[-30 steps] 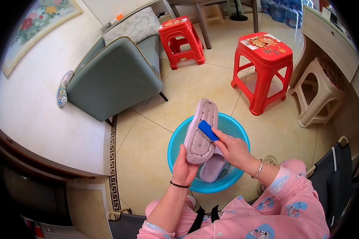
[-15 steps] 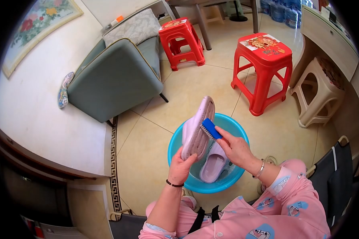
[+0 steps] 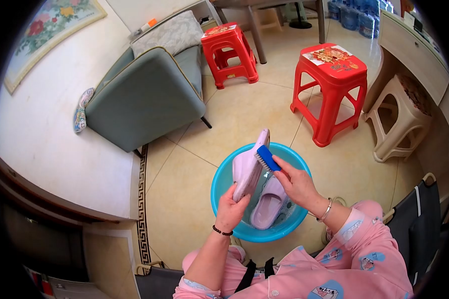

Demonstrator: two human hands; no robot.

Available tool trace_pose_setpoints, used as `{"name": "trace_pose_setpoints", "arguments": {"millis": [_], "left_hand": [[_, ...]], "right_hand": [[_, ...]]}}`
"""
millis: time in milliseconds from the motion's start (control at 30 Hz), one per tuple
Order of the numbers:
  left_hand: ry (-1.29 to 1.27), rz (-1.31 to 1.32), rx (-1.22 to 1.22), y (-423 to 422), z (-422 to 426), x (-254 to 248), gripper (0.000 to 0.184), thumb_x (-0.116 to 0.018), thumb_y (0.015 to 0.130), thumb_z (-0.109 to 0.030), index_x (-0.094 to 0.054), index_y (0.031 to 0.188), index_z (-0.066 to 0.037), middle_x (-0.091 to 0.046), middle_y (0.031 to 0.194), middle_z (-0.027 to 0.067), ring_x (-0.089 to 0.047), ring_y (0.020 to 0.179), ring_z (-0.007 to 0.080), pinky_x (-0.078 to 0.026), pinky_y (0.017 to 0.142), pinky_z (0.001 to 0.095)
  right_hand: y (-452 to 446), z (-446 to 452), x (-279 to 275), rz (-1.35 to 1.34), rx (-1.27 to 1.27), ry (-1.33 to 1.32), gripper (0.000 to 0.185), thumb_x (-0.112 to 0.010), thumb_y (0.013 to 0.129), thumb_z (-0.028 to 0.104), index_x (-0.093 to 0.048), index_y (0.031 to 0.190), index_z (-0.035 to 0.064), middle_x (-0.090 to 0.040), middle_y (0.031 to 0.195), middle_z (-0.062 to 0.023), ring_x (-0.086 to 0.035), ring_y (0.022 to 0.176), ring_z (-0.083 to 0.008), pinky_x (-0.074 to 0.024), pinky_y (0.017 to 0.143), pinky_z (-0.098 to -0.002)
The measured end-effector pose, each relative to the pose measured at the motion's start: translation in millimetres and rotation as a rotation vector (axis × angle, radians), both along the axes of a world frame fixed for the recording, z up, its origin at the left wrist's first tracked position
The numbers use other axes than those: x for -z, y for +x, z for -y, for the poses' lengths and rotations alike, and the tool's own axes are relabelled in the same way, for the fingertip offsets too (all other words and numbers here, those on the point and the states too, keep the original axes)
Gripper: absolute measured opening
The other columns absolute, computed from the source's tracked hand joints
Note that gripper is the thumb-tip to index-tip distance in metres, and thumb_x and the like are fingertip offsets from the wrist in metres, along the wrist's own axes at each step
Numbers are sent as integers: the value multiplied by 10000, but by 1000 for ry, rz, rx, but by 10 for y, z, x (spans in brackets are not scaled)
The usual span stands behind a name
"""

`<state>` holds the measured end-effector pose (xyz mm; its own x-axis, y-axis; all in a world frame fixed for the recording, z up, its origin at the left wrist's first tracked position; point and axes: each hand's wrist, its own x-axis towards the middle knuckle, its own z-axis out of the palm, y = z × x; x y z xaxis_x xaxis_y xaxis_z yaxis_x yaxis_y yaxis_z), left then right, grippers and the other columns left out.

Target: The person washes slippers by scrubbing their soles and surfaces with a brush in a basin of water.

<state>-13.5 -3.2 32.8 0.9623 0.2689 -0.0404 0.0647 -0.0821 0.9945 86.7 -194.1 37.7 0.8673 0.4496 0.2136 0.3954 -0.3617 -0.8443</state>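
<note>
My left hand (image 3: 231, 208) is closed round the heel end of a lilac slipper (image 3: 244, 167), held up on edge over a blue basin (image 3: 218, 202). In my right hand (image 3: 297, 184) is a scrub brush (image 3: 268, 158) with a blue back and pale bristles. Its bristles face the slipper's sole and appear to touch the edge near the toe. A second lilac slipper (image 3: 268, 205) lies inside the basin, where some sudsy water shows. My left palm is hidden behind the fingers and slipper.
Two red plastic stools (image 3: 329, 94) (image 3: 229, 55) stand on the tiled floor beyond the basin. A grey-green armchair (image 3: 149, 99) is at the left, a beige stool (image 3: 399, 117) under a desk at the right. Blue water jugs (image 3: 351, 20) stand at the back.
The held slipper has turned, showing more of its upper and less of its sole, and its toe has dropped slightly. The brush stays against the sole side, moved slightly right.
</note>
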Motion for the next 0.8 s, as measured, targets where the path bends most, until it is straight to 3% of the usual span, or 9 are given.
{"name": "trace_pose_setpoints", "arguments": {"millis": [267,367,500,600,700,800], "left_hand": [[179,-11,-48,-5,-25,21,305,-610,823,-43,-625,1125,-3,-597,807,-9,-514,719,73,-440,627,242],[196,-31,-66,-13,-6,44,302,-602,814,-27,-622,1113,5,-604,826,16,-525,740,82,-447,649,244],[259,5,-60,-8,48,-10,290,-591,809,-15,-617,1097,7,-604,850,47,-538,768,102,-455,683,254],[300,21,-35,-9,38,-4,286,-584,789,1,-610,1074,8,-602,873,85,-562,792,147,-462,718,266],[341,55,-18,2,29,29,282,-581,760,13,-608,1041,8,-609,893,115,-592,810,207,-471,738,288],[360,39,-15,-5,28,48,284,-580,741,18,-599,1024,16,-625,930,147,-619,863,272,-483,770,327]], "right_hand": [[-253,0,-84,176,-286,-55,436,-589,942,251,-526,1368,185,-675,832,-157,-652,696,-340,-501,601,-424],[-135,-11,12,191,-167,8,429,-589,940,258,-532,1360,191,-680,841,-156,-654,702,-341,-501,598,-429],[7,18,-44,-3,8,-43,418,-590,939,267,-542,1345,181,-686,899,-166,-660,742,-351,-499,607,-432],[-70,14,-29,2,-17,-18,423,-593,937,271,-543,1348,187,-682,860,-163,-657,717,-347,-499,602,-428],[-222,24,-64,182,-231,41,427,-598,933,276,-546,1349,193,-673,813,-156,-652,688,-342,-498,592,-426],[-250,34,-112,205,-297,-99,431,-601,931,277,-546,1352,201,-664,781,-145,-645,658,-338,-497,580,-422]]}}
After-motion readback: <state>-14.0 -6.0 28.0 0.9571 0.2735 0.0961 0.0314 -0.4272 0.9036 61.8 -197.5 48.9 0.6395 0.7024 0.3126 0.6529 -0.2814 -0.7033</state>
